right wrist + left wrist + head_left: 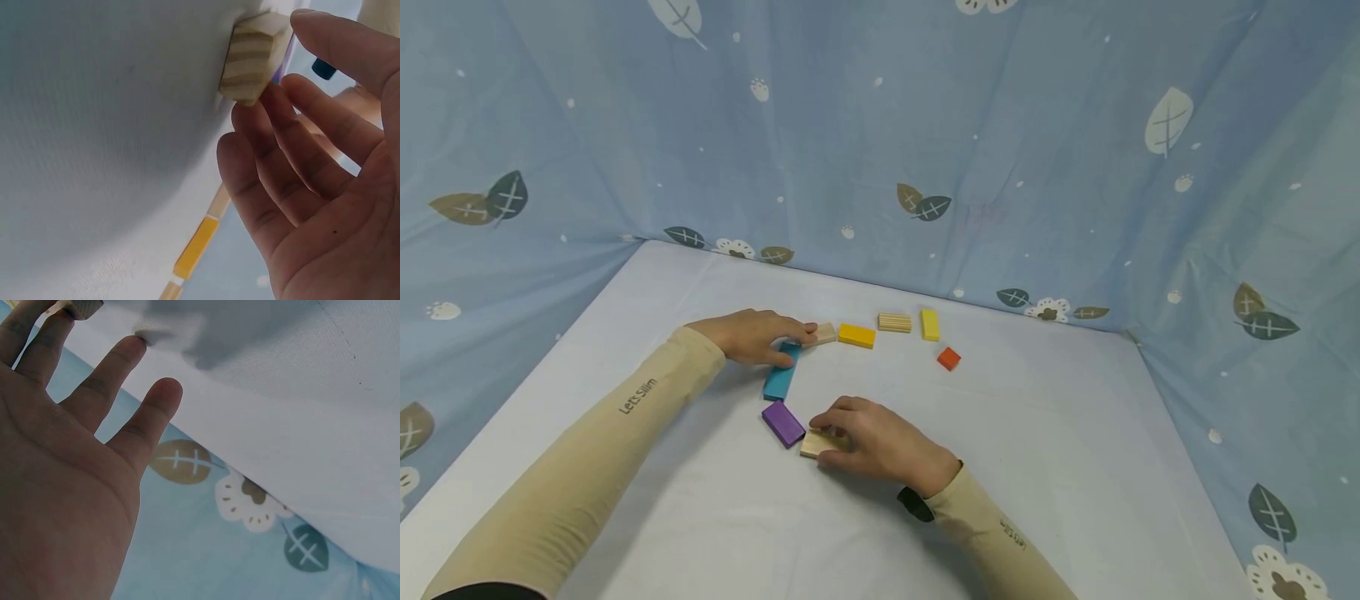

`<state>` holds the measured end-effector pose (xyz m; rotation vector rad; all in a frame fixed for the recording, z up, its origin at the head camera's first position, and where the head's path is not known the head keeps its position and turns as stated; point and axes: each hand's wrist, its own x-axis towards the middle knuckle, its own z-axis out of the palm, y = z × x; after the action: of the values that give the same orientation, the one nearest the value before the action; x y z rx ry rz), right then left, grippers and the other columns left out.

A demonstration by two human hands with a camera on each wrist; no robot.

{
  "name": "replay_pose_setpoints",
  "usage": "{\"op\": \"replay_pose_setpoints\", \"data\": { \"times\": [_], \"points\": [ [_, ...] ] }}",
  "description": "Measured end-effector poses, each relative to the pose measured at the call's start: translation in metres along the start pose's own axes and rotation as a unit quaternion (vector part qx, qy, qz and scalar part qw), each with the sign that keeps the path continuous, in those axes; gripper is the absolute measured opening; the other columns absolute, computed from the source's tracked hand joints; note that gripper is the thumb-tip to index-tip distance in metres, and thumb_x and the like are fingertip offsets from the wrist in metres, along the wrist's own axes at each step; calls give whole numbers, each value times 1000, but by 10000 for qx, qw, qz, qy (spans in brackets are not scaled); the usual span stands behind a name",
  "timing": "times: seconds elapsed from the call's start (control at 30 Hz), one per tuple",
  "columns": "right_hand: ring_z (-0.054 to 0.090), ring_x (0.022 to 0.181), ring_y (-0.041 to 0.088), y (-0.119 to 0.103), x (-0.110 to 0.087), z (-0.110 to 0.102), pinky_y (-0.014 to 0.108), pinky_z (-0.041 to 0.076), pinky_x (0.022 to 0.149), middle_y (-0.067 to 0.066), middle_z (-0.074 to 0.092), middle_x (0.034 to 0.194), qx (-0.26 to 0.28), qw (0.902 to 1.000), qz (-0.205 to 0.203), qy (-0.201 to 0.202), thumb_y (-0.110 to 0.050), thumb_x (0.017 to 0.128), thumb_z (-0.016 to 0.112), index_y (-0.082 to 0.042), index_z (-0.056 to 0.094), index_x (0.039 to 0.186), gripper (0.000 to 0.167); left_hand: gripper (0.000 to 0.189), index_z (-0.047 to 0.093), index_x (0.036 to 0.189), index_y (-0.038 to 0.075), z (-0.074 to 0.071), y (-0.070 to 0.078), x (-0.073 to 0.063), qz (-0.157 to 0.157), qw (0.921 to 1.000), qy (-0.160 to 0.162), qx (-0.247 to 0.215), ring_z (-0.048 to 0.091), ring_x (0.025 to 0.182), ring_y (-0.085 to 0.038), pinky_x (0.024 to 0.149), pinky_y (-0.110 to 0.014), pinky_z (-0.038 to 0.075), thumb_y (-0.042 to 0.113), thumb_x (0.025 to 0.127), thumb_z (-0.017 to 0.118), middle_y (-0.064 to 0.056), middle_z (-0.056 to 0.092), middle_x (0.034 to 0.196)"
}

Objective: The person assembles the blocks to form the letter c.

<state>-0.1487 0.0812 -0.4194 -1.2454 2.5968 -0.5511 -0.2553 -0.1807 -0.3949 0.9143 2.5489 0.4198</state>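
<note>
Near the far left of the arc of blocks, my left hand (752, 335) reaches over with fairly straight fingers. Its fingertips touch a plain wooden block (824, 333), whose end (86, 307) peeks in at the top of the left wrist view. The thumb lies on the blue block (779, 382). Lower down, my right hand (880, 442) pinches another plain wooden block (812, 444) between thumb and fingers; its striped end (247, 65) shows in the right wrist view. A purple block (783, 424) lies at an angle just left of that block.
An orange-yellow block (856, 336), a ridged wooden block (895, 322), a yellow block (930, 325) and a small red block (949, 359) continue the curve rightward. The white tabletop (1075, 433) meets blue patterned cloth (850, 150) at the back and sides.
</note>
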Motion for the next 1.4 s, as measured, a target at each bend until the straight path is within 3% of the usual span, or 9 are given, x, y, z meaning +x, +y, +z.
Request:
{"op": "replay_pose_setpoints", "data": {
  "times": [0.27, 0.57, 0.77, 1.07, 1.4],
  "points": [
    [61, 102, 9, 10, -3, -5, 21, 51, 93, -4, 65, 120, 149, 9992, -35, 374, -33, 96, 71, -15, 69, 129, 38, 52, 53, 149, 16, 0, 0, 2, 17, 10000, -38, -4, 37, 144, -41, 115, -62, 30, 26, 100, 65, 0, 35, 163],
    [56, 119, 9, 32, -8, -12, 27, 49, 103, -3, 56, 136, 283, 9895, -91, 1414, -26, 99, 68, -14, 64, 133, 37, 53, 52, 150, 16, -2, 1, 2, -83, 9999, -121, -1, 34, 146, -41, 116, -62, 27, 27, 100, 66, -1, 34, 163],
    [52, 126, 8, 51, -8, -23, 29, 46, 107, -5, 55, 136, 152, 9837, 250, 1777, -24, 98, 69, -16, 63, 136, 40, 53, 52, 150, 14, -2, 1, 3, -31, 9999, -131, -32, 33, 146, -39, 117, -60, 27, 24, 100, 66, -3, 34, 163],
    [47, 132, 13, 74, -8, -26, 35, 45, 109, -3, 48, 143, 270, 9776, 877, 1892, -25, 98, 69, -18, 57, 141, 45, 54, 50, 151, 13, 0, 0, 4, -28, 9999, -158, -46, 32, 148, -37, 118, -59, 27, 23, 100, 66, -2, 34, 163],
    [43, 138, 20, 91, -5, -32, 41, 42, 112, 5, 44, 150, 272, 9740, 1029, 2000, -23, 97, 71, -13, 53, 145, 52, 54, 50, 151, 12, 0, 2, 2, -16, 9999, -134, -37, 32, 147, -37, 118, -60, 26, 22, 100, 66, -3, 34, 163]
  ]
}}
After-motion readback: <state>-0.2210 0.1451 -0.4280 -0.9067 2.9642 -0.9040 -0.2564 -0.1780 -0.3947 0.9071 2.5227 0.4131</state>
